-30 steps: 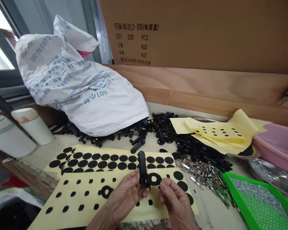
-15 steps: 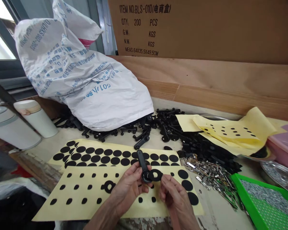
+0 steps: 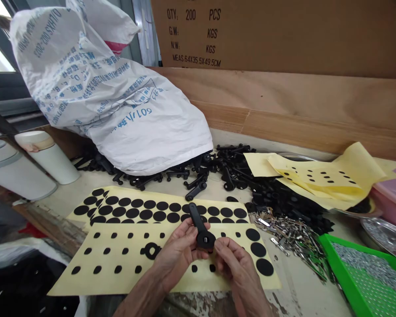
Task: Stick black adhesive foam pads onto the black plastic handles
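My left hand [image 3: 180,246] is closed around a black plastic lever [image 3: 195,216], its narrow end pointing away from me and its round end nearest. A flat black ring-shaped sticker [image 3: 211,240] lies over that round end, and a small metallic spot shows through its hole. With thumb and forefinger together, my right hand [image 3: 236,262] pinches the sticker's right edge. Under both hands is a yellow backing sheet [image 3: 119,286] carrying rows of small black dots, several larger black discs on its right side and another black ring sticker [image 3: 151,251] on its left.
Behind lie more sticker sheets [image 3: 82,203] and a heap of black levers [image 3: 232,169] spilling from a white sack [image 3: 145,132]. To the right are metal strips [image 3: 292,233], a green tray [image 3: 331,259] of small metal parts and a pink basin [image 3: 394,202]. Cups [image 3: 51,158] stand left.
The ring sticker, held beside the lever's round end before, now lies over it. My right hand has moved slightly left with it. The view has tilted down a little.
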A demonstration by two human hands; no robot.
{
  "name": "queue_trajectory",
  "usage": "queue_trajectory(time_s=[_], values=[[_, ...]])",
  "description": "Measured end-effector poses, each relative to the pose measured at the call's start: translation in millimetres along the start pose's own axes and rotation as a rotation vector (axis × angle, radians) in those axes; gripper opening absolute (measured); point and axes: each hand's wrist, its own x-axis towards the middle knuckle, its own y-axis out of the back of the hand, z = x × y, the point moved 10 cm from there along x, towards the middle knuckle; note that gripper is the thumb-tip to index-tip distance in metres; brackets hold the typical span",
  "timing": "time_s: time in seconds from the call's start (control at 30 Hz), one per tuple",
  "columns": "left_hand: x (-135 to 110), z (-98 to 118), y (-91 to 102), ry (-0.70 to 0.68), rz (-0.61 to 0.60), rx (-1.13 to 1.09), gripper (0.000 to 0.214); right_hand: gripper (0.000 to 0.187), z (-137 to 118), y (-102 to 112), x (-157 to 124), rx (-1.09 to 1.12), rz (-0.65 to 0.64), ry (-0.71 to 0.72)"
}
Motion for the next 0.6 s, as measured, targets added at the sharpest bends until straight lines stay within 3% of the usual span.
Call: queue_trajectory(time_s=[0.6], values=[[-1.9, 1.8, -1.0, -0.012, -0.008, -0.03, 0.023, 0.034, 1.6, 1.8, 1.1, -0.041, 0.034, -0.001]])
